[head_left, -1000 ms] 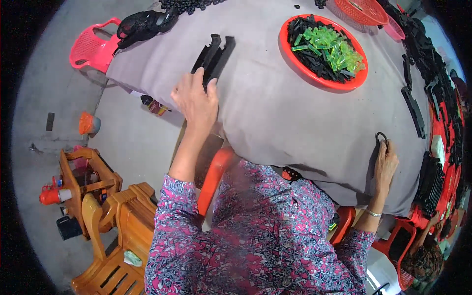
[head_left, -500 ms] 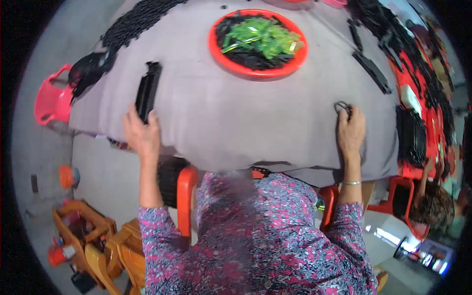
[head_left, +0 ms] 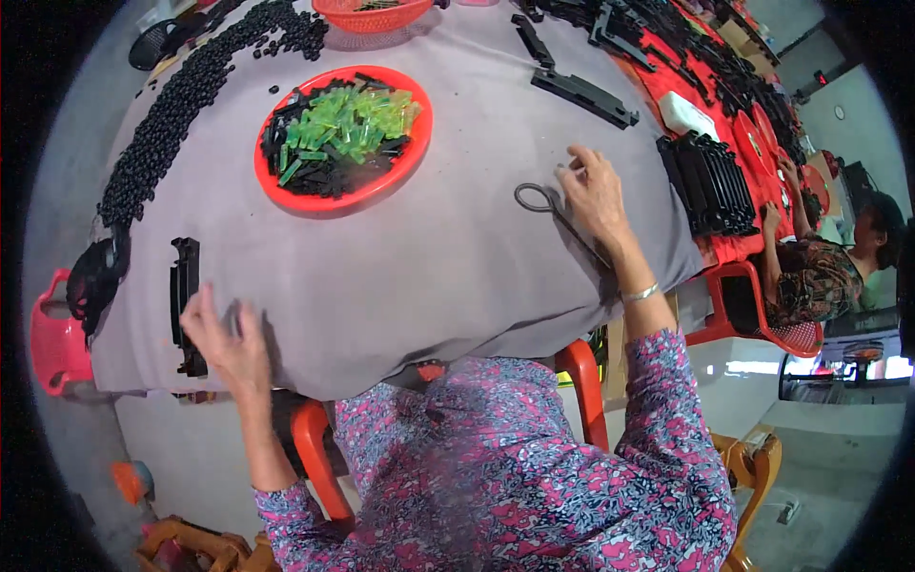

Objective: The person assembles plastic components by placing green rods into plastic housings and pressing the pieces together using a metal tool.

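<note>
Grey cloth covers the desk point(head_left: 429, 276), and both hands rest on it well apart, one at each side of the near edge. At about eight o'clock the left hand point(head_left: 224, 338) lies flat with its fingers spread and nothing in its grip, its fingertips touching or just beside a long black plastic strip point(head_left: 183, 303) that runs along the desk's left edge. At about two o'clock the right hand point(head_left: 596, 195) sits palm down with fingers loosely curled over the blade end of a pair of black scissors point(head_left: 548, 208); the loop handles stick out to the left of the fingers (whether the fingers actually clamp the blades I cannot tell). A thin bangle circles that wrist. Toward eleven o'clock stands a round red tray point(head_left: 286, 186) holding green plastic pieces point(head_left: 348, 119) mixed with black ones. A band of small black beads point(head_left: 181, 105) curves along the far left of the cloth. At one o'clock lies another black strip point(head_left: 583, 95), and at three o'clock a stack of black parts point(head_left: 710, 181) stands near the desk's right edge. Beyond it a co-worker point(head_left: 820, 276) in patterned clothes sits at a red cloth.
</note>
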`<state>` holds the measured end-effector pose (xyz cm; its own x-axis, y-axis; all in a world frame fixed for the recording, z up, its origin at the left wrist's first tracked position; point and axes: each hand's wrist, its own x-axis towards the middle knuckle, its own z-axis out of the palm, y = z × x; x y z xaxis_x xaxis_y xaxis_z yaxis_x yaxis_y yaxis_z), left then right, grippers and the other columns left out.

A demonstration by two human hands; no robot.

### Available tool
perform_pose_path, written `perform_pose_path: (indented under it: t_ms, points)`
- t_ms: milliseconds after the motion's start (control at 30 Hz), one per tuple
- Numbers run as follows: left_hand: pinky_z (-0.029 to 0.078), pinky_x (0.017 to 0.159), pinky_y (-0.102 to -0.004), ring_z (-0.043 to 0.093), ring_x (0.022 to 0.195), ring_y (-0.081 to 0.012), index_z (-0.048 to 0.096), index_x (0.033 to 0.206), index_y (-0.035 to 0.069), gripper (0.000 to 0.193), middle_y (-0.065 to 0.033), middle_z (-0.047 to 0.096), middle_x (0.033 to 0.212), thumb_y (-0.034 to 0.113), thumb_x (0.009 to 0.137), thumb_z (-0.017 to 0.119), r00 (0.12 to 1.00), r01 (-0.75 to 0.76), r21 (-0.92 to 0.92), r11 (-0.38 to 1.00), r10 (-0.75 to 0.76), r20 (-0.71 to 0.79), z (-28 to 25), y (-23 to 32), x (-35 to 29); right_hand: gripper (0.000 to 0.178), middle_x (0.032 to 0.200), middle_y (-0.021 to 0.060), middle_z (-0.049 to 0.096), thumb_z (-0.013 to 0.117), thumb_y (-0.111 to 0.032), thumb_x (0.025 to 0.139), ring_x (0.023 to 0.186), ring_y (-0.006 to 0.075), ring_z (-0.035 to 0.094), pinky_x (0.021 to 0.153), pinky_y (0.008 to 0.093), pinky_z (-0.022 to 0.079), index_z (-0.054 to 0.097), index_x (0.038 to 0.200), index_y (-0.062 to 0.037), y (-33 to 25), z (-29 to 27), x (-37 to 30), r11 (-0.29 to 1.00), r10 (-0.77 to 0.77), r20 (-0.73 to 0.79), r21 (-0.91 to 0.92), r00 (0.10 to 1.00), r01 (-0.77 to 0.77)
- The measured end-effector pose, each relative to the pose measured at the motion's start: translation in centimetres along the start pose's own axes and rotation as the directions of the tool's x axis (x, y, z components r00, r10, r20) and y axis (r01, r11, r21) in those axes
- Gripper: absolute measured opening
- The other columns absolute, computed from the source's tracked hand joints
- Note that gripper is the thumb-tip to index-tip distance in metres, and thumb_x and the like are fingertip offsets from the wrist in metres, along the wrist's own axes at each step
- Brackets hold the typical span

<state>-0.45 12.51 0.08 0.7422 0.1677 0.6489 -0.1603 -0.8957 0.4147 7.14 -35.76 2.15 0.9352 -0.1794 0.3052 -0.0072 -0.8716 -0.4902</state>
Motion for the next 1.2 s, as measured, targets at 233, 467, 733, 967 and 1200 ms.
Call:
perform_pose_path:
  t_ms: [233, 467, 733, 967, 1200]
  points:
    - [0.050, 0.088, -0.0383, 0.057, 0.102, -0.0303, 0.061, 0.121, -0.003, 0.040, -0.0146, 0.055, 0.109, 0.000, 0.082, 0.068, 0.940, 0.223, -0.184, 0.957, -0.161, 0.302, 2.9, 2.9, -1.8, 0.043, 0.114, 0.0198, 0.060, 0.063, -0.024, 0.087, 0.110, 0.0378, 0.056, 0.091, 0.0477, 0.049, 0.058, 0.126, -0.0060, 9.8, -0.8, 11.1, 0.936, -0.180, -0.186, -0.336, 0.966, 0.110]
    - [0.047, 0.087, -0.0420, 0.055, 0.099, -0.0324, 0.062, 0.117, -0.004, 0.037, -0.0157, 0.055, 0.104, 0.004, 0.082, 0.070, 0.959, 0.140, -0.106, 0.984, -0.108, 0.261, 3.1, 3.0, -2.0, 0.041, 0.119, 0.0088, 0.059, 0.065, -0.028, 0.085, 0.114, 0.0331, 0.054, 0.090, 0.0545, 0.047, 0.059, 0.124, -0.0137, 12.2, -0.9, 14.2, 0.711, -0.072, 0.016, -0.700, 0.997, 0.062]
    - [0.046, 0.085, -0.0424, 0.055, 0.098, -0.0326, 0.065, 0.113, -0.001, 0.034, -0.0157, 0.055, 0.102, 0.003, 0.080, 0.070, 0.959, 0.130, -0.092, 0.987, -0.102, 0.263, 2.9, 3.4, -1.7, 0.042, 0.108, 0.0129, 0.061, 0.068, -0.030, 0.078, 0.107, 0.0337, 0.057, 0.089, 0.0495, 0.049, 0.064, 0.114, -0.0078, 10.9, -1.1, 12.2, 0.861, -0.115, 0.012, -0.498, 0.993, 0.106]
    - [0.046, 0.088, -0.0430, 0.055, 0.100, -0.0334, 0.066, 0.112, -0.002, 0.034, -0.0163, 0.057, 0.104, 0.004, 0.079, 0.070, 0.964, 0.105, -0.090, 0.990, -0.079, 0.255, 2.8, 3.1, -2.1, 0.042, 0.100, 0.0181, 0.060, 0.070, -0.026, 0.073, 0.090, 0.0342, 0.062, 0.080, 0.0415, 0.050, 0.064, 0.104, 0.0007, 7.2, -0.8, 8.4, 0.981, -0.139, -0.064, -0.147, 0.988, 0.129]
    - [0.046, 0.091, -0.0419, 0.056, 0.101, -0.0336, 0.059, 0.125, -0.001, 0.053, -0.0169, 0.056, 0.108, 0.008, 0.075, 0.075, 0.972, 0.097, -0.195, 0.976, -0.051, 0.229, 1.7, 4.7, -1.7, 0.025, 0.091, 0.0160, 0.057, 0.071, -0.006, 0.078, 0.078, 0.0323, 0.059, 0.067, 0.0386, 0.049, 0.057, 0.098, 0.0004, -4.7, -1.2, -1.4, 0.886, -0.449, 0.105, 0.184, 0.887, 0.426]
